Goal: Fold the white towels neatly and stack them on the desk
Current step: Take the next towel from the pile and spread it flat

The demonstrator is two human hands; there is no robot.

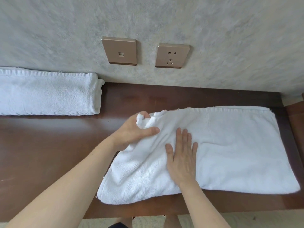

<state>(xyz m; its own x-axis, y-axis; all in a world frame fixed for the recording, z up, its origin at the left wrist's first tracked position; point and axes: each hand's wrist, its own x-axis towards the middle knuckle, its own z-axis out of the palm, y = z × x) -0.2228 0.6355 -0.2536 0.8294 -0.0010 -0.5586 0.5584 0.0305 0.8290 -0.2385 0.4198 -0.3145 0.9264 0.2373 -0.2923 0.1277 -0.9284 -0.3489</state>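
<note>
White towel on desk | left hand pinches corner | right hand flat

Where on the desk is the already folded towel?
The folded towel lies at the far left of the desk, against the wall, left of the two wall plates.
</note>
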